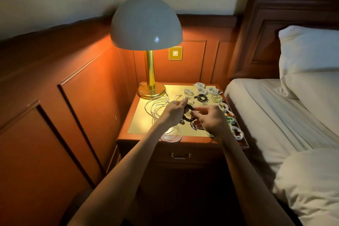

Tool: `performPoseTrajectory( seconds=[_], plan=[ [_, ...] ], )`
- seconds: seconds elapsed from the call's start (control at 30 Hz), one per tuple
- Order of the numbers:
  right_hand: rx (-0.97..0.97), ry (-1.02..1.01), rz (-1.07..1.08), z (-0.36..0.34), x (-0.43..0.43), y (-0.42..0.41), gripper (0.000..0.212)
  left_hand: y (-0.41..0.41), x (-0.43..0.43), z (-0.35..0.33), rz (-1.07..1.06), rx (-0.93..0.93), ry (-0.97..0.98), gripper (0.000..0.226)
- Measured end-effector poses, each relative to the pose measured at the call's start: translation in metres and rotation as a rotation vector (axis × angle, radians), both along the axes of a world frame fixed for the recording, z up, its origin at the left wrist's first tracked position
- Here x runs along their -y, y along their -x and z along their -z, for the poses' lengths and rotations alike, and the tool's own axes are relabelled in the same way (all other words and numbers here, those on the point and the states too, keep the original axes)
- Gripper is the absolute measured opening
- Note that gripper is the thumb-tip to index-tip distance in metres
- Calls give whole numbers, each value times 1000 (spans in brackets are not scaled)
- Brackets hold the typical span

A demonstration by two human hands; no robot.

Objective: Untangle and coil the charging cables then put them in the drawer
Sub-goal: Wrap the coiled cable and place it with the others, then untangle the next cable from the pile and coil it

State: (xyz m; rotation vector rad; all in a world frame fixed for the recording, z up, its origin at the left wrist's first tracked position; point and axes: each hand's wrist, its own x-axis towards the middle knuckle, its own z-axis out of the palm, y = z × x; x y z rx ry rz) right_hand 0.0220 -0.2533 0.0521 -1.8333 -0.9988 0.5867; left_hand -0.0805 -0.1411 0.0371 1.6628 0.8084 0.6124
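Warm wood panelling backed the nightstand, its drawer (201,154) closed. On the smooth brass-toned tabletop (142,125) lay a loose white tangle (157,108) at left and neat coils (201,91) far right. Your left hand (175,113) gripped the black cable (190,109) as a small ring and your right hand (209,119) pinched its tail. You seemed mid-coil; the next move called for securing that end.

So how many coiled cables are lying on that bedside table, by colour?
White coiled cables: 8
Black coiled cable: 1
Green coiled cable: 1
Total: 10 that show.
Not counted: the black cable held by the left hand and right hand, and the loose white tangle.
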Motion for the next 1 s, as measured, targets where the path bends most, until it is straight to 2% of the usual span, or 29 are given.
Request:
performPoseTrajectory(
  seconds=[0.07, 0.17, 0.23, 0.33, 0.43, 0.67, 0.77, 0.83, 0.93, 1.0],
  plan=[
    [-61, -8, -3, -6, -19, -14, 31, -8, -14, -5, -4, 8, 57, 50],
    [-129, 21, -18, -15, -57, -41, 26, -19, -50, -4, -99, -85, 57, 65],
    [-135, 39, -9, -17, -95, -67, 26, -25, -82, 4, -173, -173, -27, 56],
    [-155, 79, 32, -15, -169, -110, 25, -32, -132, 25, -242, -385, -207, 28],
    [-198, 144, 118, 0, -251, -147, 24, -43, -177, 48, -260, -496, -295, 22],
    [-312, 330, 229, 74, -373, -202, 53, -64, -244, 91, -225, -608, -402, 22],
    [-245, 311, 177, 103, -388, -212, 44, -70, -253, 103, -176, -629, -402, 23],
    [-128, 340, 182, 110, -394, -211, 33, -72, -254, 106, -161, -628, -429, 26],
    [347, 473, 268, 113, -406, -205, 17, -74, -252, 109, -148, -620, -446, 31],
    [522, 519, 269, 113, -408, -202, 14, -77, -251, 111, -132, -618, -447, 33]
  ],
)
